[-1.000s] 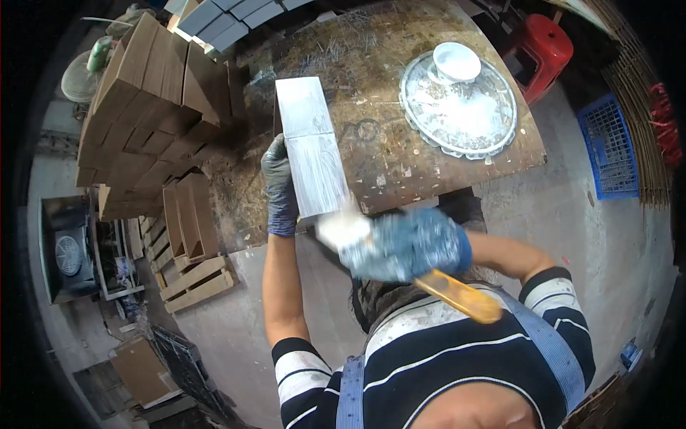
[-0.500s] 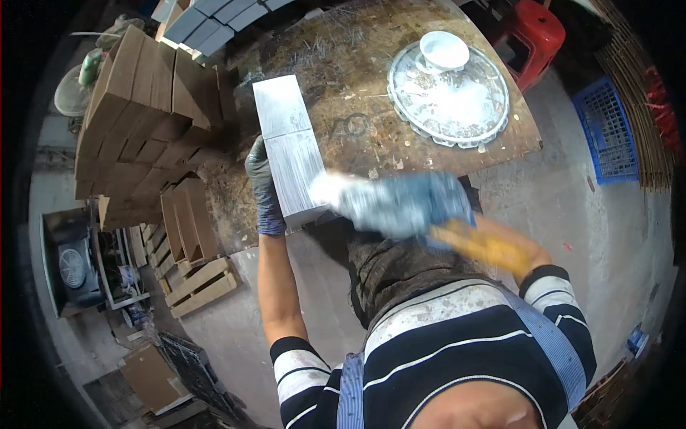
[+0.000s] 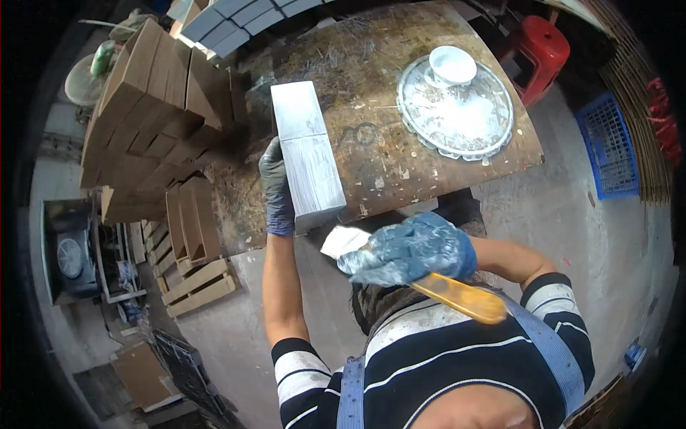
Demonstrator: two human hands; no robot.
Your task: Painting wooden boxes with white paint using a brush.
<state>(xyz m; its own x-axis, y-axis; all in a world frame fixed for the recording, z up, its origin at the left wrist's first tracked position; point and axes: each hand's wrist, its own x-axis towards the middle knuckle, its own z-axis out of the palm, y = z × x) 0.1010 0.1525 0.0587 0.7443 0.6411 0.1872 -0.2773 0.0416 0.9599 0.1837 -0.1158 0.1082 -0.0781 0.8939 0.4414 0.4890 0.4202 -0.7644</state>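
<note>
A long box-shaped piece coated in streaky white paint [image 3: 311, 164] rests on the wooden workbench [image 3: 343, 71], its near end at the bench's front edge. My left hand [image 3: 277, 189], in a dark paint-smeared glove, grips its left side; the fingertips under it are hidden. My right hand [image 3: 414, 247], in a blue glove smeared with white, is closed round a paintbrush with a yellow handle [image 3: 464, 299]. The brush's white head points left, just below the box's near end and apart from it.
On the bench's right lies a round scalloped tray [image 3: 500, 143] smeared with white paint, a white bowl [image 3: 453, 66] on it. Brown wooden boxes [image 3: 143, 107] are stacked at left; grey-painted ones [image 3: 221, 32] stand at the back. A red stool [image 3: 539, 53] and blue crate [image 3: 607, 150] are right.
My right hand has drawn the paintbrush off the box's near end, back toward my body. The left hand still grips the box; the whole view has shifted slightly.
</note>
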